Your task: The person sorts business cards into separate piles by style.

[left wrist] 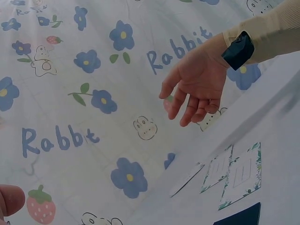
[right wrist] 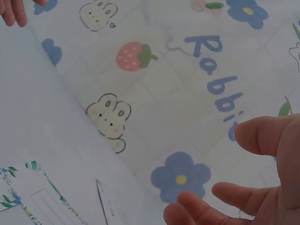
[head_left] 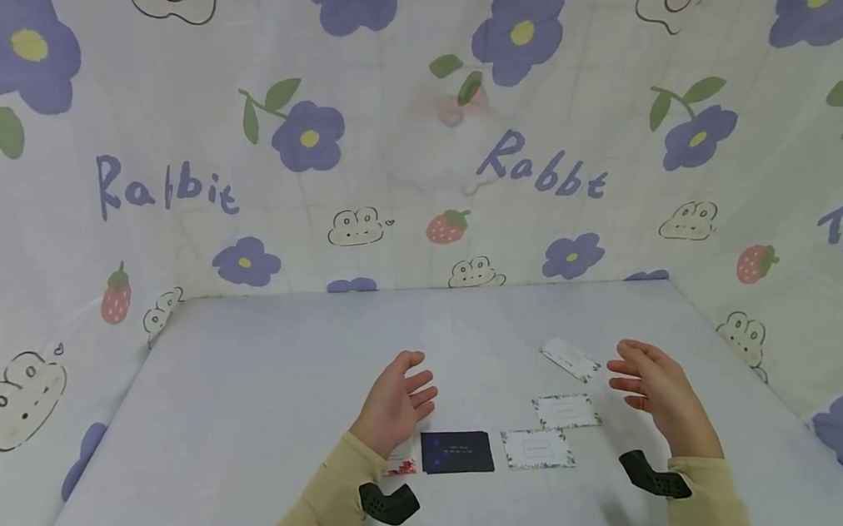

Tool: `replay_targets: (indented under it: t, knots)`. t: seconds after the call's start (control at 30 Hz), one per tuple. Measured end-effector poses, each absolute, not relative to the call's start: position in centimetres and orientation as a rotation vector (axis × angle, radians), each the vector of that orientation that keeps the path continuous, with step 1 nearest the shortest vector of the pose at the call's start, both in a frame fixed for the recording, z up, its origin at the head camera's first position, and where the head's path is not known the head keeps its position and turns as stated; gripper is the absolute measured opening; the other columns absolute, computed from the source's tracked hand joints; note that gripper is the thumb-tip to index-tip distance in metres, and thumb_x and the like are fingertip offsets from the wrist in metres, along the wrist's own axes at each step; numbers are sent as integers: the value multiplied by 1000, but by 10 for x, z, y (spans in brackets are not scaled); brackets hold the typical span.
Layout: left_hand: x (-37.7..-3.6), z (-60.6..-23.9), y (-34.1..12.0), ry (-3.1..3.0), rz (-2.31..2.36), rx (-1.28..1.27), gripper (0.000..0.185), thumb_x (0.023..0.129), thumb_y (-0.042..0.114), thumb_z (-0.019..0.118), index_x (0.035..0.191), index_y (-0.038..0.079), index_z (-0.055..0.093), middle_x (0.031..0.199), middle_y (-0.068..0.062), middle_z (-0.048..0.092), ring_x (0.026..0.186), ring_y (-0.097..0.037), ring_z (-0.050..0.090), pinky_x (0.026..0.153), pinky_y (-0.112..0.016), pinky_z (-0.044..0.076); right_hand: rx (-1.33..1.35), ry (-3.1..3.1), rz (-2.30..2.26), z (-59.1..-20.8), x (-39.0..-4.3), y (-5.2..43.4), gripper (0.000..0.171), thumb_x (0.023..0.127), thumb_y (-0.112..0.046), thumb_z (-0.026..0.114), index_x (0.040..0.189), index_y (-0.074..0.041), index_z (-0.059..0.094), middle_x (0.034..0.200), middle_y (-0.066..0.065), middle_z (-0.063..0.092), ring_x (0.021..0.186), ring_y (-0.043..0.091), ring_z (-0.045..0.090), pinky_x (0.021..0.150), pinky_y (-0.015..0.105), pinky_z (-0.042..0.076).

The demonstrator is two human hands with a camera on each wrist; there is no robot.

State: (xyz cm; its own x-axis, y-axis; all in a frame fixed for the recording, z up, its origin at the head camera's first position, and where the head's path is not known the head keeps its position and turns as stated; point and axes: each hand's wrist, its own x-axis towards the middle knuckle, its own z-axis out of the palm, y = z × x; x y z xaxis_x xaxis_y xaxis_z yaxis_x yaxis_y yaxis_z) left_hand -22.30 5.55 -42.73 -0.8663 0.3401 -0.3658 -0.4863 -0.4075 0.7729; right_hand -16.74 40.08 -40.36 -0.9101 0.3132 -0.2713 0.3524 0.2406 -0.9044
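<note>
From my remote seat I read the scene left to right. A red-patterned card [head_left: 400, 466] pokes out at 6 o'clock of my left hand [head_left: 394, 401], mostly hidden under the wrist; I can't tell its full face. That left hand hovers above the surface [head_left: 254, 411] with fingers loosely spread, holding nothing. Just right of it lies the dark card [head_left: 456, 451], flat, at about 5 o'clock of the left hand. Next comes a leaf-bordered white card [head_left: 538, 448], close beside the dark one but apart from it, and another leaf-bordered card [head_left: 566, 411] at its 1 o'clock, their corners near or touching; I cannot tell which. A plain white card [head_left: 569, 359] sits tilted further back, at 10 o'clock of my right hand [head_left: 658, 388]. That hand is also raised and relaxed, fingers apart, gripping nothing.

Risks as I judge them: the cards are thin and lie flat on a smooth surface, so a fingertip pick could slide one instead of lifting it, pushing it into its neighbour. The two leaf-bordered cards sit so close that reaching for one may drag the other. My left sleeve [head_left: 315, 506] hangs over the red-patterned card, and a careless sweep could carry it off the near edge. The cards look alike, so grabbing the wrong one is easy.
</note>
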Motion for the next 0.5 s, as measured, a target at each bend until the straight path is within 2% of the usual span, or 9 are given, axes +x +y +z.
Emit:
replay_targets:
  t: [0.27,0.5]
  knots:
    - [-224,-425,59,1337,2267,-191,72,101,29,49,161,5,18,164,-34,20,152,-53,21,127,-57,16,624,2412,-1832,-403,-170,401,79,104,-54,47,160,-5,22,99,-17,64,88,6,66,80,29,48]
    - [-221,-435,77,1336,2212,-141,76,101,31,49,161,2,14,164,-35,18,152,-53,19,128,-57,16,609,2388,-1833,-410,-172,402,77,104,-51,48,159,-4,23,102,-14,66,87,5,65,78,29,48]
